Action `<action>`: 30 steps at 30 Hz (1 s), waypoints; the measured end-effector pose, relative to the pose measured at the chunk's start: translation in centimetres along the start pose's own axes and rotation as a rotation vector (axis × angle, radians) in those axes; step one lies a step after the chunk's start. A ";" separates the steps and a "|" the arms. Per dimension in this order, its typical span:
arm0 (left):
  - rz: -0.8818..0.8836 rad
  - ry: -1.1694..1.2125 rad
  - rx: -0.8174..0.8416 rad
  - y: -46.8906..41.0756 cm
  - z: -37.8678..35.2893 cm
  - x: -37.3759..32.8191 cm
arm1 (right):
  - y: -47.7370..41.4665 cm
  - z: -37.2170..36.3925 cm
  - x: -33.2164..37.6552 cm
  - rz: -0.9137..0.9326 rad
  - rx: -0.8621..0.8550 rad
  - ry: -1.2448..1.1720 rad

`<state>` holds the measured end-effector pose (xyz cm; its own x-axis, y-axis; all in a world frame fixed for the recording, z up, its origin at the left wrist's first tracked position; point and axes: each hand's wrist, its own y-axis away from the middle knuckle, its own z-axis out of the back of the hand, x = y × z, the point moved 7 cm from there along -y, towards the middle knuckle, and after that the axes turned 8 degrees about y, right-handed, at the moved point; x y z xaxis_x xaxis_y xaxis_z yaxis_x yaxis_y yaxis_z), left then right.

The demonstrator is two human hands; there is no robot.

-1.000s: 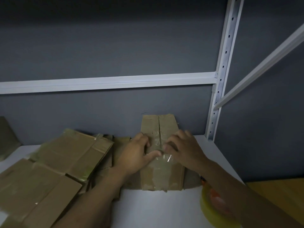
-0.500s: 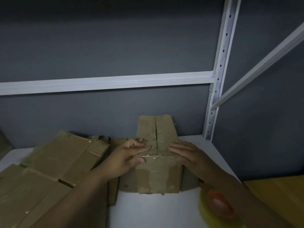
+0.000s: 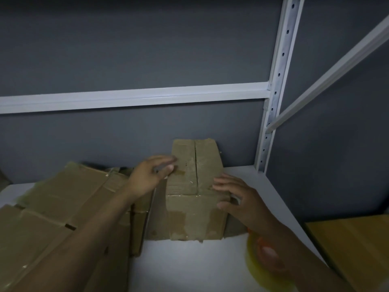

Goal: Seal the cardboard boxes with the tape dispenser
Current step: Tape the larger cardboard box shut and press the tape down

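A small brown cardboard box (image 3: 195,216) stands on the white shelf (image 3: 189,266), its top flaps closed with a seam down the middle. My left hand (image 3: 150,175) hovers at the box's upper left edge, fingers apart and blurred. My right hand (image 3: 235,197) rests on the box's right top corner, fingers spread, holding nothing. A yellowish tape roll with an orange core (image 3: 265,262) lies on the shelf at the front right, partly hidden under my right forearm.
Flattened and folded cardboard boxes (image 3: 63,203) are piled on the left of the shelf. A grey wall (image 3: 147,49) with a white crossbar (image 3: 134,98) stands behind, and a white perforated upright (image 3: 277,81) at the right. A yellow-brown surface (image 3: 353,245) lies beyond the shelf's right edge.
Both hands have moved apart from the box's middle seam: the left went up and left to the box's edge, the right slid to the right corner. The box has shifted little.
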<state>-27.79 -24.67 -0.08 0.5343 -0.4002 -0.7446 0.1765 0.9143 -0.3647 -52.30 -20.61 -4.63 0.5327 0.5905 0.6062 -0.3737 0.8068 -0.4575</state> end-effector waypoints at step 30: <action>0.381 0.140 -0.744 1.6 7.3 -1.6 | -6.0 4.4 3.6 -0.407 -0.188 -0.294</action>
<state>-22.29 -22.11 4.61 0.3308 -0.1224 -0.9357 -0.6111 0.7278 -0.3112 -51.47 -23.21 3.13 0.3612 0.2319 0.9032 -0.0240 0.9706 -0.2396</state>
